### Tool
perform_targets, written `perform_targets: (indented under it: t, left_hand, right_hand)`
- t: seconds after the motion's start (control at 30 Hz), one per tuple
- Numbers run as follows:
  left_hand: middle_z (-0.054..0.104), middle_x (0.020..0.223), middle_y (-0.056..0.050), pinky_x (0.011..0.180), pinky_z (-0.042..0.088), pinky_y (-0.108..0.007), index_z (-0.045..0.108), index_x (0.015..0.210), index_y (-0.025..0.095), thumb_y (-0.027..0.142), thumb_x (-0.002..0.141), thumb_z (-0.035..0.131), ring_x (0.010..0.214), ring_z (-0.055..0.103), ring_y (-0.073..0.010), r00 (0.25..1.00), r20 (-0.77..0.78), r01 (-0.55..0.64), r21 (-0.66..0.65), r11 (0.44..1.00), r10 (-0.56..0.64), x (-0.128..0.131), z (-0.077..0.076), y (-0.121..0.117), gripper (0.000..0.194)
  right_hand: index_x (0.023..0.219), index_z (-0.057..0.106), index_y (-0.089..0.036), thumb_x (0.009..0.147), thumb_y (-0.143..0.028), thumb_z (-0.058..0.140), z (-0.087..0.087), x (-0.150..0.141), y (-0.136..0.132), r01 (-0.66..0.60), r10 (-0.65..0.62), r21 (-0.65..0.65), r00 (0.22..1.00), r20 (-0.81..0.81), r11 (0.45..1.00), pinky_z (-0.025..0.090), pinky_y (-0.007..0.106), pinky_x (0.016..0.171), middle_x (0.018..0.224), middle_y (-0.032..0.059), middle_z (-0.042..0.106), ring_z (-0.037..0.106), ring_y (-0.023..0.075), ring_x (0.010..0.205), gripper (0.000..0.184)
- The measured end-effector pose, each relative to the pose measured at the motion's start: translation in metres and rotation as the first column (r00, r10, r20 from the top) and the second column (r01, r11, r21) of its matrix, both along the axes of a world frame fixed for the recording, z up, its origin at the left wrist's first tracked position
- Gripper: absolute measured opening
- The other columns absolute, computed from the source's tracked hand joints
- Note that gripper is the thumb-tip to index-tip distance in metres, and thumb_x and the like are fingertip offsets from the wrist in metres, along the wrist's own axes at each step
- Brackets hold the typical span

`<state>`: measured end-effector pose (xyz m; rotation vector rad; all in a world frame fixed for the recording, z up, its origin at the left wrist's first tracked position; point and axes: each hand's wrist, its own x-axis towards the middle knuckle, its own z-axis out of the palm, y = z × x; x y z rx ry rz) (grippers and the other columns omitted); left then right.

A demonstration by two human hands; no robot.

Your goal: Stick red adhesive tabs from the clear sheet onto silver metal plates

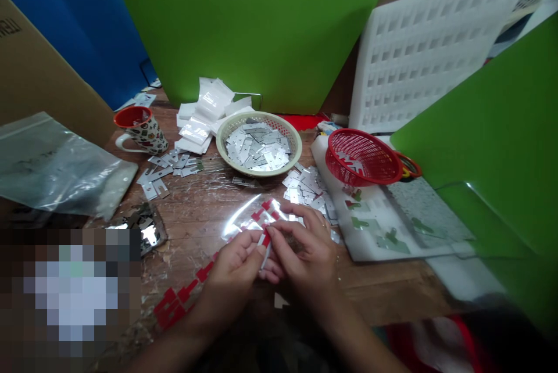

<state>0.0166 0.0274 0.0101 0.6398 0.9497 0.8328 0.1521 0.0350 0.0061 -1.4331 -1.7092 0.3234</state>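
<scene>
My left hand [239,261] is closed on a small, flat silver metal plate [264,255], thumb on top. On the plate's upper end lies a red sticker-like piece [267,236]. My right hand [307,248] pinches at that red piece with thumb and index finger, its other fingers curled loosely. Under and beyond the hands, a clear glossy sheet [238,216] carries rows of red T-shaped pieces [187,290], partly covered by my left arm. A loose pile of silver plates [305,187] lies just past my right hand.
A cream colander [222,158] full of metal plates stands ahead, with white packets [209,106] behind it. At right, a red basket [366,155] sits on a white foam slab [360,245]. On the left are a mug [143,132], more plates [157,172] and a plastic bag [61,164].
</scene>
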Motion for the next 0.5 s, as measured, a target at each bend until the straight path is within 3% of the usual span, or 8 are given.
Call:
perform_targets:
  t: [0.1, 0.17, 0.23, 0.33, 0.4, 0.5]
  left_hand:
    - [0.07, 0.076, -0.007, 0.062, 0.051, -0.024, 0.059, 0.094, 0.013, 0.033, 0.083, 0.063, 0.064, 0.066, -0.0141, 1.0, 0.012, 0.018, -0.012, 1.0, -0.018, -0.004, -0.006, -0.002, 0.023]
    - [0.071, 0.08, -0.008, 0.061, 0.05, -0.024, 0.058, 0.093, 0.014, 0.03, 0.084, 0.062, 0.065, 0.068, -0.0149, 1.0, 0.016, 0.025, -0.024, 0.999, -0.025, -0.006, -0.009, -0.003, 0.02]
    - [0.071, 0.081, -0.008, 0.061, 0.05, -0.024, 0.057, 0.094, 0.014, 0.029, 0.084, 0.061, 0.065, 0.068, -0.0149, 0.999, 0.012, 0.036, -0.022, 0.999, -0.036, -0.008, -0.01, -0.004, 0.018]
    - [0.071, 0.081, -0.009, 0.062, 0.05, -0.024, 0.059, 0.093, 0.013, 0.029, 0.085, 0.06, 0.065, 0.068, -0.0148, 0.996, 0.009, 0.087, -0.021, 0.996, -0.086, -0.008, -0.009, -0.003, 0.018]
    - [0.071, 0.082, -0.009, 0.061, 0.05, -0.024, 0.061, 0.09, 0.012, 0.029, 0.086, 0.058, 0.064, 0.068, -0.0143, 0.993, 0.023, 0.118, -0.026, 0.993, -0.118, -0.008, -0.007, -0.003, 0.018]
    - [0.071, 0.081, -0.009, 0.06, 0.049, -0.023, 0.061, 0.088, 0.012, 0.028, 0.086, 0.058, 0.063, 0.067, -0.0141, 0.992, 0.046, 0.123, -0.047, 0.991, -0.121, -0.008, -0.005, -0.003, 0.016]
  right_hand:
    - [0.104, 0.071, -0.025, 0.086, -0.026, 0.06, -0.001, 0.01, 0.007, 0.019, -0.021, -0.062, 0.999, -0.024, 0.998, 0.039, 0.047, 0.096, 0.113, 0.0077, 0.065, 0.055, 0.0267, 0.109, 0.021]
    - [0.109, 0.07, -0.025, 0.09, -0.031, 0.055, -0.001, 0.016, 0.011, -0.012, -0.023, -0.194, 0.984, -0.177, 0.981, 0.043, 0.043, 0.091, 0.107, 0.0073, 0.068, 0.059, 0.0246, 0.102, 0.025]
    - [0.098, 0.073, -0.022, 0.091, -0.037, 0.052, 0.001, 0.019, 0.013, -0.142, -0.008, -0.36, 0.923, -0.385, 0.922, 0.048, 0.037, 0.081, 0.093, 0.0055, 0.071, 0.063, 0.0211, 0.088, 0.026]
    - [0.076, 0.069, -0.018, 0.08, -0.041, 0.066, 0.003, 0.016, 0.014, -0.329, -0.02, -0.511, 0.826, -0.563, 0.794, 0.047, 0.027, 0.062, 0.07, 0.0005, 0.067, 0.059, 0.0155, 0.065, 0.023]
    - [0.068, 0.064, -0.017, 0.075, -0.04, 0.072, 0.002, 0.012, 0.014, -0.367, -0.046, -0.538, 0.794, -0.606, 0.759, 0.043, 0.024, 0.055, 0.063, -0.0021, 0.062, 0.054, 0.0121, 0.057, 0.025]
    - [0.06, 0.059, -0.017, 0.081, -0.044, 0.065, -0.002, 0.01, 0.014, -0.399, -0.046, -0.533, 0.768, -0.639, 0.746, 0.041, 0.023, 0.054, 0.057, -0.0032, 0.057, 0.049, 0.01, 0.054, 0.034]
